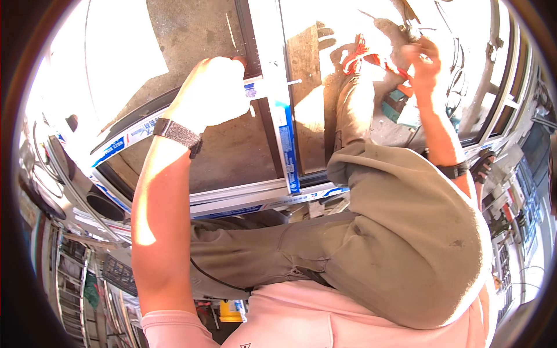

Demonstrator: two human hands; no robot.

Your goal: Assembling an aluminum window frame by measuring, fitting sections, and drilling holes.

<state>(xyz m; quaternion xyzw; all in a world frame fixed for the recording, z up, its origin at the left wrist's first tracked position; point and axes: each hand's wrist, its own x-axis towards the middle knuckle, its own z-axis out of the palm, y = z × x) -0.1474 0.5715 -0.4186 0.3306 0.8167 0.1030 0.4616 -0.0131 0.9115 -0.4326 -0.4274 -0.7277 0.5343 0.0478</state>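
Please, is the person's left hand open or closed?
Closed: the left hand is curled like a fist at the white frame. Because of glare, I cannot tell whether it holds something.

Frame [232, 195]: white; film [287, 148] on it patterned blue and white. Trousers [418, 220]: plain olive-brown, dark smudge [456, 243] at right. Shirt [284, 316]: pink, mark [245, 345] outlined dark. Left band [177, 135]: dark grey, speckled; right band [454, 170]: black. Far right: cord [371, 57] orange-red, block [397, 103] teal and dull red. Floor [197, 26]: grey-brown, glaring white in patches. Near left: container [230, 313] yellow.
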